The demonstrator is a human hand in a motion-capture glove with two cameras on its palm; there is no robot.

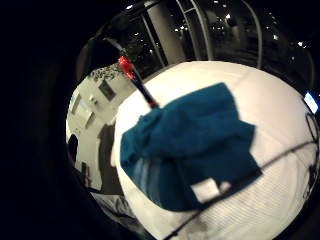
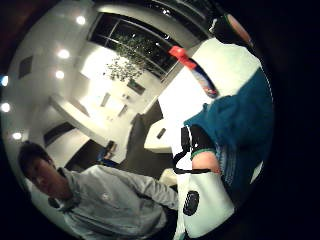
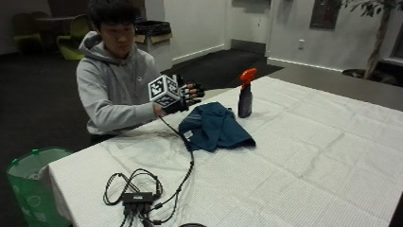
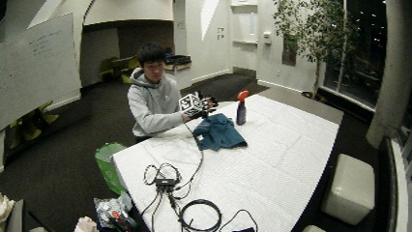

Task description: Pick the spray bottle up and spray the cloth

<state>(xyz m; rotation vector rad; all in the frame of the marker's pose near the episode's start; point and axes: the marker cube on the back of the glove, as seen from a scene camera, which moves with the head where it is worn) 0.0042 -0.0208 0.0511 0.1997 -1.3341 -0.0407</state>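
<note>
R hand (image 3: pixel 186 97) raised over bench (image 3: pixel 327 142) edge nearest the person, fingers spread, holding nothing. Cloth (image 3: pixel 214 126) just below/beside it; spray bottle (image 3: pixel 245 99) upright just past cloth. I'd reach over cloth, wrap bottle body w/ index on trigger.

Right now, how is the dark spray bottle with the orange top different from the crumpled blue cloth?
The dark spray bottle with the orange top stands upright; the crumpled blue cloth lies in a low heap. The bottle is narrow, the cloth spreads wider. Both sit untouched on the white table, side by side.
</note>
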